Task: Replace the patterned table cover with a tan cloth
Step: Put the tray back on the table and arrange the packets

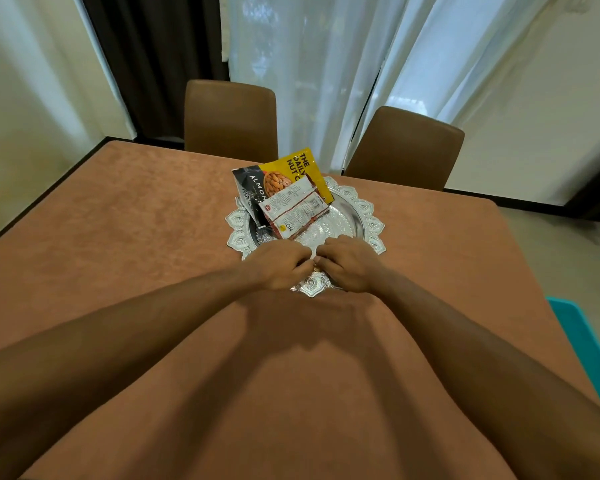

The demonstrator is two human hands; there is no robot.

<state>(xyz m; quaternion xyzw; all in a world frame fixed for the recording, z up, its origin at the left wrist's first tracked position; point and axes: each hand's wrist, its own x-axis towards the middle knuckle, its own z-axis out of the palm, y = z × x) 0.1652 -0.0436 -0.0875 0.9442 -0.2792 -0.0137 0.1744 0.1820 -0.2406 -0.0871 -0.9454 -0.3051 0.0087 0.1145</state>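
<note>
Your left hand (280,268) and right hand (350,266) seemingly grip the stiff tray (372,216) by its rim; the soft tan cloth (118,237) beneath wrinkles easily.

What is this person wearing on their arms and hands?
The left hand and right hand have no gloves. Both arms are bare to the frame's edge, with no sleeves in view. No watch or bracelet shows at either wrist. Rings cannot be told.
</note>
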